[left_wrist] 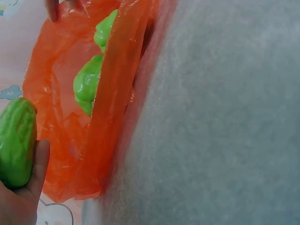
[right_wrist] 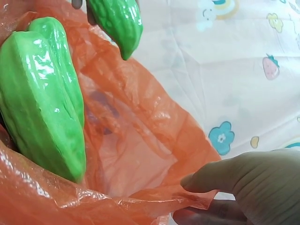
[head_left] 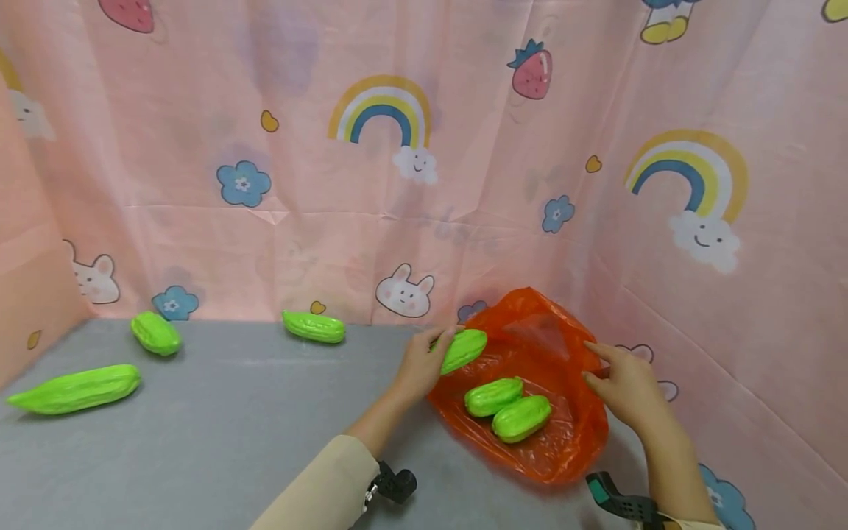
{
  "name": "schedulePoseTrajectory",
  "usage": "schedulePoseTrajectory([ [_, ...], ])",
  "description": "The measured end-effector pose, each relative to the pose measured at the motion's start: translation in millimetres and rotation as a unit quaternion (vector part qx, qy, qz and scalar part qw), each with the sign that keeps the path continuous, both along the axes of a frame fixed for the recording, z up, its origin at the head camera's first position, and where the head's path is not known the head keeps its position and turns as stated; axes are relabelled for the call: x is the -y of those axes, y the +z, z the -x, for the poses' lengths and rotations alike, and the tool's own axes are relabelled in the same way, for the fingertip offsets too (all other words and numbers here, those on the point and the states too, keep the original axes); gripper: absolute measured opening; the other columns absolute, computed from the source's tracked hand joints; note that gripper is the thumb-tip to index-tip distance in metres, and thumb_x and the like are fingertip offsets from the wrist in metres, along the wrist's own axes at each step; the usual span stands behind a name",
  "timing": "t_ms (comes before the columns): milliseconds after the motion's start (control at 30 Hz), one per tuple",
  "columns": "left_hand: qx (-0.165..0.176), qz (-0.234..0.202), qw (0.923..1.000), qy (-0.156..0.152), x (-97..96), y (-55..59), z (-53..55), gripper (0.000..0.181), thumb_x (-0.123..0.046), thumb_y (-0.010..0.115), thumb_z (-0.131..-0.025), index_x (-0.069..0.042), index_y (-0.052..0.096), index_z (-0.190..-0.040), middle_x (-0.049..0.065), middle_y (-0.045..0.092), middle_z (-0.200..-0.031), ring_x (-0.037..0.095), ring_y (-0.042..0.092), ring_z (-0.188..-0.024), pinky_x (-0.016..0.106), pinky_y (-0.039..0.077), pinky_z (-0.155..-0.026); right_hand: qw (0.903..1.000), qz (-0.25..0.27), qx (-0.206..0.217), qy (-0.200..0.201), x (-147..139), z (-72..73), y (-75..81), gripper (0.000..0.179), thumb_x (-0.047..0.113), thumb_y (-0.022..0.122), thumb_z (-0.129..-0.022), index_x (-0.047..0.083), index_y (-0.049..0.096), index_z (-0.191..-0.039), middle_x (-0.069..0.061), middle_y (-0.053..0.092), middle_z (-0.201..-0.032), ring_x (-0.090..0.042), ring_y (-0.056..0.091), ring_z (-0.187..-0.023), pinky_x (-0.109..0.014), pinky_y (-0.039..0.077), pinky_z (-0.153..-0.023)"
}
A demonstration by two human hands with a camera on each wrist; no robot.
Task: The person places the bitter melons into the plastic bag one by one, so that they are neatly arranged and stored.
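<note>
My left hand (head_left: 422, 362) holds a bright green, ridged bitter melon (head_left: 464, 350) at the left rim of a red plastic bag (head_left: 563, 434). Thumb and fingers lie along its sides in the left wrist view. Two more bitter melons (head_left: 521, 419) lie side by side inside the bag, whose mouth gapes upward. At the bag's right edge, my right hand (head_left: 629, 386) pinches the thin plastic between thumb and fingers, as the right wrist view shows. The bag's far side stands raised against the curtain.
On the grey table (head_left: 232, 442), a long bitter melon (head_left: 76, 389) and a shorter one (head_left: 156, 333) lie at the left. Another melon (head_left: 314, 327) rests near the back edge. A pink patterned curtain (head_left: 298, 243) walls the back and both sides.
</note>
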State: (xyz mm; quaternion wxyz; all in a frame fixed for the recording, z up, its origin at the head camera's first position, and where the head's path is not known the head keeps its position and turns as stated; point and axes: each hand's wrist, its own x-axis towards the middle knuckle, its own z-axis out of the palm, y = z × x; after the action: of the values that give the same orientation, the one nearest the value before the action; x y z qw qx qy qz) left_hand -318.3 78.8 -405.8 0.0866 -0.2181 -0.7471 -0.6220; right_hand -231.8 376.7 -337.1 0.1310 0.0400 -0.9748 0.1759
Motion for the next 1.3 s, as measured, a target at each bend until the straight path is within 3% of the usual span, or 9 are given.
schedulePoseTrajectory([
  [67,-0.004,0.000,1.0000,0.000,-0.7,-0.6,0.3,0.034,-0.028,0.050,-0.107,-0.009,0.069,-0.129,0.007,0.070,-0.131,0.024,0.063,-0.121,0.044,0.050,-0.105,1.0000,0.000,-0.003,0.002,0.7,-0.2,-0.3,0.052,0.009,0.070,-0.090,-0.009,0.056,-0.137,-0.037,0.062,-0.125,-0.043,0.072,-0.092,-0.049,0.062,-0.072],
  [167,-0.008,0.005,1.0000,-0.004,-2.4,-2.1,0.4,0.031,-0.022,0.056,-0.104,-0.007,0.070,-0.127,0.008,0.069,-0.131,0.025,0.062,-0.126,0.045,0.051,-0.106,1.0000,0.002,-0.006,0.003,1.3,-0.9,-0.7,0.052,0.009,0.070,-0.090,-0.008,0.056,-0.137,-0.036,0.063,-0.123,-0.043,0.072,-0.092,-0.048,0.062,-0.072],
  [467,-0.009,0.028,0.9995,0.009,-14.5,-2.0,-2.0,0.028,-0.023,0.072,-0.094,-0.009,0.075,-0.119,0.007,0.075,-0.116,0.022,0.068,-0.105,0.035,0.058,-0.092,0.9999,0.005,-0.011,0.002,0.4,-1.4,-1.7,0.052,0.010,0.071,-0.090,-0.008,0.057,-0.137,-0.035,0.064,-0.123,-0.042,0.072,-0.092,-0.050,0.062,-0.074],
  [733,0.015,0.033,0.9993,0.001,-26.0,-5.8,-2.1,0.025,-0.013,0.081,-0.085,-0.011,0.079,-0.110,0.005,0.076,-0.113,0.021,0.068,-0.105,0.033,0.058,-0.092,0.9999,0.005,-0.011,0.006,-1.8,-0.9,-1.0,0.053,0.009,0.072,-0.089,-0.009,0.057,-0.136,-0.035,0.063,-0.123,-0.042,0.072,-0.090,-0.050,0.062,-0.073],
  [1067,0.024,0.057,0.9979,0.018,-33.7,-11.0,0.8,0.024,-0.009,0.083,-0.081,-0.009,0.081,-0.105,0.005,0.077,-0.107,0.022,0.067,-0.104,0.034,0.057,-0.091,0.9999,-0.002,-0.013,0.005,-0.3,-0.1,0.5,0.053,0.010,0.073,-0.089,-0.009,0.057,-0.135,-0.036,0.062,-0.125,-0.041,0.071,-0.089,-0.052,0.061,-0.074],
  [1300,0.027,0.109,0.9936,-0.012,-41.2,-8.9,1.0,0.025,-0.013,0.079,-0.087,-0.009,0.079,-0.111,0.006,0.076,-0.115,0.023,0.067,-0.109,0.037,0.057,-0.093,0.9999,0.004,-0.013,0.005,1.3,0.0,-0.5,0.053,0.009,0.073,-0.088,-0.009,0.057,-0.135,-0.035,0.064,-0.123,-0.040,0.071,-0.089,-0.051,0.061,-0.074],
])
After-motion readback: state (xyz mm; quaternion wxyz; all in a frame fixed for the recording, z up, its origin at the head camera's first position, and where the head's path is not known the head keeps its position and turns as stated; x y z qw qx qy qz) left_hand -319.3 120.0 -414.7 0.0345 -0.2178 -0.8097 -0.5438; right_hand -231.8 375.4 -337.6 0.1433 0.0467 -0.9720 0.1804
